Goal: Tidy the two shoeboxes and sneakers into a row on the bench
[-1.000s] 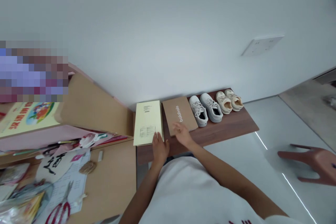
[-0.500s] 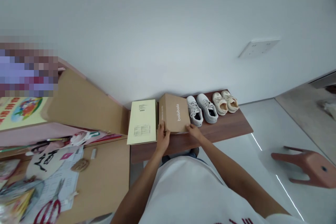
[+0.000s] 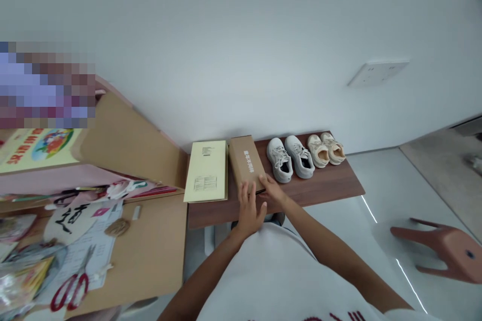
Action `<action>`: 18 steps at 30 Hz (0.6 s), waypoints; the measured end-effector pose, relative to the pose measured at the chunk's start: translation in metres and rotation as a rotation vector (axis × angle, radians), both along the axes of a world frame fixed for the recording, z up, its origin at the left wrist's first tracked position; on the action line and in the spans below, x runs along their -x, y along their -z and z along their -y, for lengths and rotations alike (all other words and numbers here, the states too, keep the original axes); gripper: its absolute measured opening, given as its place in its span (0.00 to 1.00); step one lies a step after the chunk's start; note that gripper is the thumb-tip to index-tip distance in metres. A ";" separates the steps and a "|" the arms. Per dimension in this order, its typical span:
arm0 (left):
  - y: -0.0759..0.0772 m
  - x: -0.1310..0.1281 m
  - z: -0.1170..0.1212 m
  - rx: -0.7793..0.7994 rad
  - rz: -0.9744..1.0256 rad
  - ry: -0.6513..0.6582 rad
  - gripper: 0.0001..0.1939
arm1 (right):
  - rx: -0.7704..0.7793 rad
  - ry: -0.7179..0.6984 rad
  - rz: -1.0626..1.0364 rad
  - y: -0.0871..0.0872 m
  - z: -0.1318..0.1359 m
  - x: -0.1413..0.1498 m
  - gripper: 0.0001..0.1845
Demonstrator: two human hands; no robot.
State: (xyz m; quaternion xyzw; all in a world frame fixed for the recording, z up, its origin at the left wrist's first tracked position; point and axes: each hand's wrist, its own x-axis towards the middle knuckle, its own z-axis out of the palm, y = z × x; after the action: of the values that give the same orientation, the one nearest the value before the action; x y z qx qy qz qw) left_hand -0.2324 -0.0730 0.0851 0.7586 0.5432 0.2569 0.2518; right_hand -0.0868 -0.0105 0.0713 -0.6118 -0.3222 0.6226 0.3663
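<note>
A brown cardboard shoe box point(image 3: 246, 161) stands on its long narrow side on a low dark wooden shelf point(image 3: 320, 188) against the white wall. My left hand point(image 3: 250, 208) lies with its fingers stretched out and spread against the near end of the box. My right hand point(image 3: 273, 188) holds the near right corner of the box, fingers against its side. A flat pale yellow box point(image 3: 207, 170) lies just left of the brown one. To the right stand a pair of white sneakers point(image 3: 289, 158) and a pair of beige shoes point(image 3: 326, 149).
A light wooden desk point(image 3: 150, 256) at the left carries papers, red-handled scissors point(image 3: 70, 291) and clutter, under a slanted board. A reddish-brown stool point(image 3: 448, 248) stands on the glossy floor at the right. A wall plate point(image 3: 376, 72) sits on the wall.
Both hands took hold of the brown box, which lay flat with its lid up, and tipped it onto its narrow side next to the yellow box. My left hand moved to its near end.
</note>
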 end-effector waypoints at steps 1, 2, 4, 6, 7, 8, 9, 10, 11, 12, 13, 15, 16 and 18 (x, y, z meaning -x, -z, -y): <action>0.002 0.000 0.000 0.015 0.019 0.034 0.38 | 0.013 0.030 0.002 0.000 0.000 -0.006 0.35; 0.004 -0.001 -0.001 0.041 0.035 0.064 0.39 | 0.027 0.063 0.012 0.000 0.000 -0.013 0.35; 0.009 -0.002 -0.004 0.109 0.042 0.111 0.40 | -0.014 0.151 0.126 0.003 -0.003 -0.028 0.34; 0.013 0.005 -0.014 0.154 0.004 0.048 0.38 | -0.112 0.237 0.305 0.007 -0.007 -0.041 0.35; 0.013 0.013 -0.022 0.162 -0.033 -0.046 0.37 | -0.153 0.259 0.381 0.009 -0.008 -0.046 0.36; 0.012 0.024 -0.032 0.162 -0.077 -0.191 0.36 | -0.171 0.261 0.428 0.011 -0.010 -0.049 0.36; 0.011 0.040 -0.043 0.167 -0.134 -0.350 0.37 | -0.161 0.247 0.439 0.013 -0.011 -0.050 0.37; 0.010 0.058 -0.054 0.174 -0.190 -0.517 0.38 | -0.127 0.220 0.419 0.014 -0.013 -0.049 0.38; 0.008 0.079 -0.065 0.201 -0.241 -0.661 0.40 | -0.084 0.192 0.383 0.015 -0.015 -0.047 0.40; 0.007 0.099 -0.074 0.229 -0.287 -0.767 0.43 | -0.049 0.168 0.347 0.015 -0.018 -0.043 0.41; 0.007 0.119 -0.081 0.272 -0.329 -0.823 0.45 | -0.030 0.146 0.319 0.015 -0.020 -0.039 0.43; 0.010 0.149 -0.087 0.404 -0.367 -0.765 0.47 | -0.034 0.114 0.311 0.016 -0.027 -0.030 0.45; 0.012 0.158 -0.087 0.446 -0.371 -0.728 0.47 | -0.042 0.106 0.326 0.016 -0.030 -0.026 0.44; 0.018 0.164 -0.081 0.491 -0.376 -0.698 0.48 | -0.046 0.099 0.348 0.017 -0.035 -0.023 0.42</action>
State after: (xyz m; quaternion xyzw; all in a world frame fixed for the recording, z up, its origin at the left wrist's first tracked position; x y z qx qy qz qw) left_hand -0.3969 0.0077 0.0667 0.4818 0.8470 0.0481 0.2193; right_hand -0.0640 0.0243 0.0539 -0.7171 -0.3643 0.4807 0.3492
